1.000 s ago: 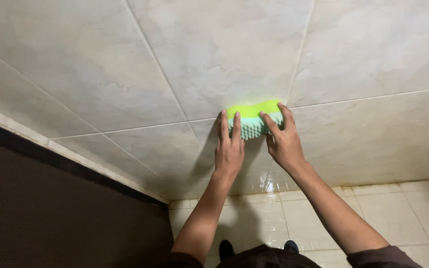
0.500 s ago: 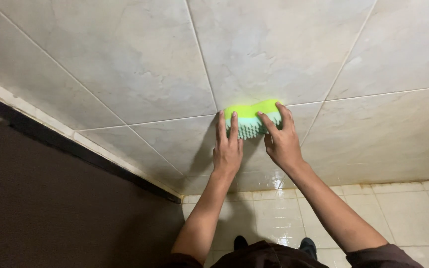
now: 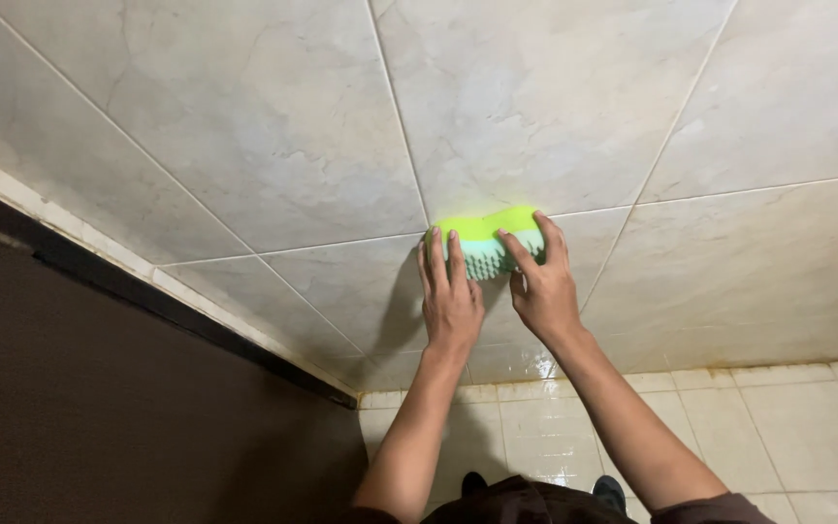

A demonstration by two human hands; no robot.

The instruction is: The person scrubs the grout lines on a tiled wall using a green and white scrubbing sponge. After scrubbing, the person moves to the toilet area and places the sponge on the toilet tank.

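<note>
Two hands are up on the tiled wall (image 3: 273, 126), both on a bright green scrub brush (image 3: 492, 243) with pale bristles. The left hand (image 3: 450, 296) lies flat against the tile, its fingers (image 3: 435, 254) stretched out close together, tips touching the brush's left end. The right hand (image 3: 540, 286) cups the brush from the other side, its fingers (image 3: 555, 238) curled over the right end and the thumb reaching across the bristles, so the brush sits pinned between the two sets of fingers. It lies right on a grout line, just where four large marbled tiles meet. Below the wrists, the wall meets a floor (image 3: 778, 427) of smaller pale tiles, glossy and wet near the join. Well left of the fingers, a dark panel (image 3: 99, 408) runs along the wall's edge.
</note>
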